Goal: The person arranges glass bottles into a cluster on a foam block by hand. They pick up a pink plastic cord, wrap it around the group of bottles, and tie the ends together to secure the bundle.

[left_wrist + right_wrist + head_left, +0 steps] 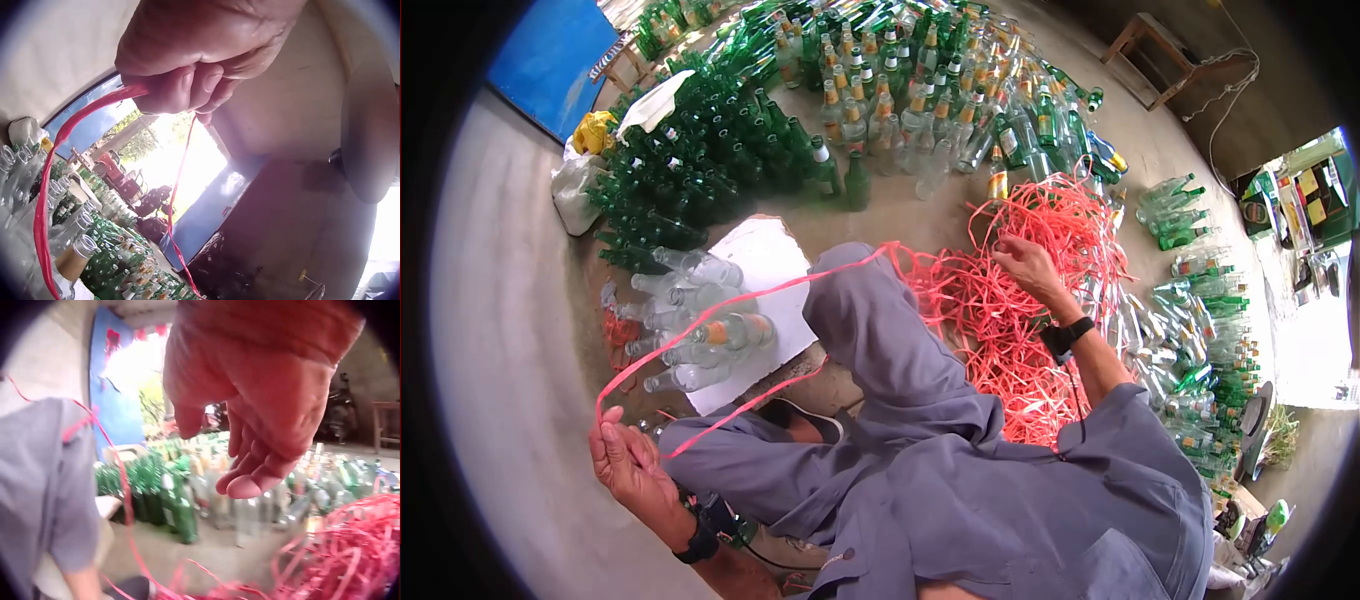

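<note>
Head view: left hand (628,462) fingers grip red strap (730,301) stretched diagonally toward loose-fingered right hand (1028,266).

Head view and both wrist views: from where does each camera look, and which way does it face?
Head: on the person's head, facing down at grey-trousered legs, the left hand, the right hand and a tangled heap of red plastic strap.
Left wrist: under the left hand, facing out past its fingers, curled round a red plastic strand.
Right wrist: under the right hand, facing forward over green glass bottles.
Shared: head and right wrist both show the heap.
</note>
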### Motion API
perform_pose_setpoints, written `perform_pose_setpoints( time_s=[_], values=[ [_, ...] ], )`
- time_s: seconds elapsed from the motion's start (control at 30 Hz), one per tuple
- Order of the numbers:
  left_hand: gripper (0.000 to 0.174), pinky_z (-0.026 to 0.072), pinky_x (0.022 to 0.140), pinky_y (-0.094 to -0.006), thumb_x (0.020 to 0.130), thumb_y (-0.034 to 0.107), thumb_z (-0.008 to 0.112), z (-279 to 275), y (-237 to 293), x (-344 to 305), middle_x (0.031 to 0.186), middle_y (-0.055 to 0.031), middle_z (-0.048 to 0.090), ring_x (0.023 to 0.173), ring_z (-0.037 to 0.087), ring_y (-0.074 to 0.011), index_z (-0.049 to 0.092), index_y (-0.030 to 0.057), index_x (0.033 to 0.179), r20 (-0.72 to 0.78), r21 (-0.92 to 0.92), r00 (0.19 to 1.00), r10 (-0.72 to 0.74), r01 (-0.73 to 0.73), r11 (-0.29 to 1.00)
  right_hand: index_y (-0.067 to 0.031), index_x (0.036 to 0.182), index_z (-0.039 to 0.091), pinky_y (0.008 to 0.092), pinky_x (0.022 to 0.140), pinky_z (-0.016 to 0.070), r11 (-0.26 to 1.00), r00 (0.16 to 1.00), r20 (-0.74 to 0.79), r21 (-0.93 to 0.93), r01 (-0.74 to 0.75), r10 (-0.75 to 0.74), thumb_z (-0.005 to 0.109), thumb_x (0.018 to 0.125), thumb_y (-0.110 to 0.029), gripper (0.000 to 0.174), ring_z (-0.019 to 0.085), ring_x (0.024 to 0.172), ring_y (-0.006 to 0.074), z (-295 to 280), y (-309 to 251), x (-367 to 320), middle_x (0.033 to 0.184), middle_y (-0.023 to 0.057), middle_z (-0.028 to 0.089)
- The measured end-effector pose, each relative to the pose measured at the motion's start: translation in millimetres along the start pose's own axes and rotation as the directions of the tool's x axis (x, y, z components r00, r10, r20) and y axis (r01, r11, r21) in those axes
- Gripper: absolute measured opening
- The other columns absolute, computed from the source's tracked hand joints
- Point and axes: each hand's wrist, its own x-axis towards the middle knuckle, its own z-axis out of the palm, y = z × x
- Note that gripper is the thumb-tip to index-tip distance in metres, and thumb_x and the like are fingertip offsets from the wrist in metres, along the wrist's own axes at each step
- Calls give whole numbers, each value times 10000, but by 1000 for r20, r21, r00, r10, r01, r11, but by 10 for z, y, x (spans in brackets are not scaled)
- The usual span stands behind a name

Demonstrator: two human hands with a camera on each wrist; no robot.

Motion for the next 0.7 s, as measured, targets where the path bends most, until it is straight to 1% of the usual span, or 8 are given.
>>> perform_pose_setpoints(
  time_s=[0.13, 0.23, 0.4, 0.47, 0.53, 0.6, 0.67, 0.7],
  values=[
    [261, 220, 417, -202, 1047, 194, 501, 126, 95, 31, 586, 43, 389, 473, 310, -30, 636, -19, 1114, 89, -65, 996, 9, -3, 998, -43, 1456, 453, 302, 816, 528, 888, 953, 196, 442, 122, -229, 646, 953, -269, 584, 644, 931, 173, 568, -959, 134, 1172, 105, 644],
    [259, 228, 426, -210, 1048, 186, 497, 216, 208, 42, 585, 44, 387, 478, 311, -33, 642, -19, 1111, 134, -95, 991, 27, -14, 995, -38, 1403, 524, 279, 762, 522, 783, 914, 266, 617, 84, -307, 630, 968, -278, 508, 626, 854, 126, 905, -1372, 210, 1057, 97, 681],
    [251, 233, 447, -218, 1041, 181, 504, 152, 384, 97, 590, 46, 380, 482, 301, -37, 654, -20, 1046, 153, 27, 986, 68, -73, 997, 9, 1114, 701, 277, 747, 528, 958, 847, 511, 287, -8, -146, 598, 990, -233, 291, 659, 856, 121, 988, -1300, 436, 911, 80, 713],
    [177, 254, 480, -198, 1001, 131, 560, 34, 461, 141, 636, 46, 452, 519, 338, -26, 652, -19, 983, 245, 138, 969, 10, -45, 989, 1, 1044, 724, 282, 584, 498, 928, 936, 218, 314, 202, -278, 542, 1003, -211, 283, 619, 674, 93, 1007, -1030, 546, 745, 34, 641],
    [124, 271, 502, -190, 967, 97, 593, -52, 463, 165, 671, 42, 493, 548, 369, -20, 646, -15, 966, 228, 233, 973, -42, -13, 972, -15, 996, 742, 288, 458, 430, 968, 984, 156, 249, 43, -84, 530, 986, -207, 286, 540, 524, 92, 685, -1039, 743, 661, 10, 580],
    [77, 288, 523, -182, 933, 62, 626, -86, 474, 173, 706, 39, 533, 577, 400, -14, 640, -12, 950, 210, 324, 973, -92, 20, 946, -16, 955, 744, 263, 388, 352, 896, 997, 60, 439, -64, 42, 553, 958, -211, 273, 472, 453, 96, 369, -805, 1055, 631, -3, 540],
    [76, 314, 557, -183, 878, 20, 670, -81, 503, 170, 761, 33, 576, 629, 441, -14, 635, -5, 941, 403, 414, 904, -143, -40, 910, -103, 840, 655, 206, 352, 231, 659, 933, 132, 675, -333, 335, 617, 934, -202, 142, 330, 413, 22, -55, -896, 1201, 557, -86, 428],
    [98, 337, 573, -189, 867, 32, 686, -76, 519, 159, 746, 39, 563, 639, 456, -20, 634, -1, 944, 405, 410, 891, -207, 26, 912, -123, 877, 591, 186, 344, 215, 511, 937, 179, 799, -317, 301, 583, 970, -192, 117, 322, 410, 8, -234, -781, 1350, 562, -99, 418]
  ],
)
